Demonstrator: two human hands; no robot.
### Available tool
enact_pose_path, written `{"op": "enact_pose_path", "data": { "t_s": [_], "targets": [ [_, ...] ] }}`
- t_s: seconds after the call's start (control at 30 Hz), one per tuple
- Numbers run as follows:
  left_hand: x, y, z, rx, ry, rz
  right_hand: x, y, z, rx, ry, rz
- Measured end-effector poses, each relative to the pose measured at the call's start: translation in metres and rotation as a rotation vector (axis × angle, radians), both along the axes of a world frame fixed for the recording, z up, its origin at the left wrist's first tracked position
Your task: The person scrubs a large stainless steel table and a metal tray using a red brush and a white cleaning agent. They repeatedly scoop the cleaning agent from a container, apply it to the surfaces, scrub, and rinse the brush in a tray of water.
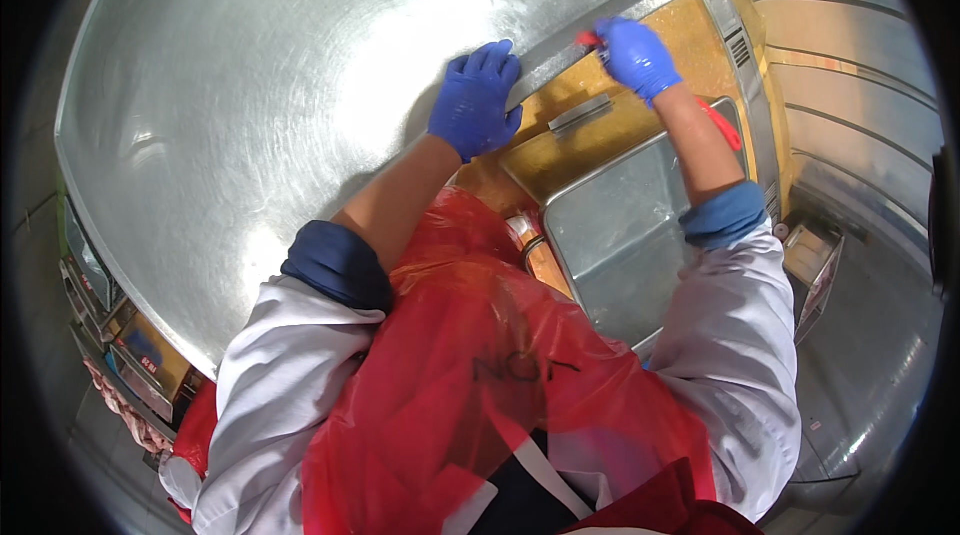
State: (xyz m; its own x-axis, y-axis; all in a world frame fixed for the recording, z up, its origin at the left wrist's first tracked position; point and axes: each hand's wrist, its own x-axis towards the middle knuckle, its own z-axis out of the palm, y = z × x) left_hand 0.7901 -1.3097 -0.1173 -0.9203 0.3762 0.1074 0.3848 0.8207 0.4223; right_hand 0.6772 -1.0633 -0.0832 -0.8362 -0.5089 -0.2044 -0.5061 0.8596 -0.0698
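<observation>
My left hand (474, 103), in a blue glove, lies on the rim of a broad, shiny steel surface (250, 65). Its fingers stretch forward together and the thumb reaches over the edge. To the right, my gloved right hand (634, 59) is closed round a small red thing (588, 39) beside the steel rim. Motion blurs that red thing and the fingers hide most of it, so its kind cannot be made out. Another red, handle-like thing (722, 125) shows beyond my right forearm, at the far corner of a steel basin (600, 235).
A yellow-brown wet surface (690, 30) with a small metal bar (579, 114) spans the space between steel rim and basin. A slotted metal strip (738, 45) borders it on the right. Metal shelving stands at the lower left, and a box-like unit (808, 253) at the right.
</observation>
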Motion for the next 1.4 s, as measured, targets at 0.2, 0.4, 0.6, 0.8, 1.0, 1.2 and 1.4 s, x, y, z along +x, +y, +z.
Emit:
{"op": "enact_pose_path", "data": {
  "t_s": [0.2,0.4,0.6,0.8,1.0,1.2,1.4],
  "targets": [
    [-0.003,0.0,-0.003,0.012,-0.003,0.005,0.001,-0.006,0.003,-0.091,-0.049,-0.097],
    [-0.003,-0.001,-0.001,0.003,-0.008,0.012,-0.001,-0.002,0.009,-0.184,-0.19,-0.232],
    [0.0,0.0,0.001,0.022,-0.008,0.005,0.021,-0.017,0.011,-0.191,-0.09,-0.176],
    [0.0,-0.002,0.001,0.003,-0.019,0.01,-0.001,-0.007,0.012,-0.149,-0.192,-0.434],
    [0.001,-0.001,0.002,0.001,-0.027,0.006,0.01,-0.011,0.001,-0.242,-0.085,-0.29],
    [0.004,0.0,-0.002,0.019,-0.01,0.013,0.017,-0.028,0.009,-0.219,-0.085,-0.3],
    [0.002,0.002,-0.001,0.01,-0.036,0.004,0.018,-0.023,-0.008,-0.265,0.026,-0.181]
  ]
}}
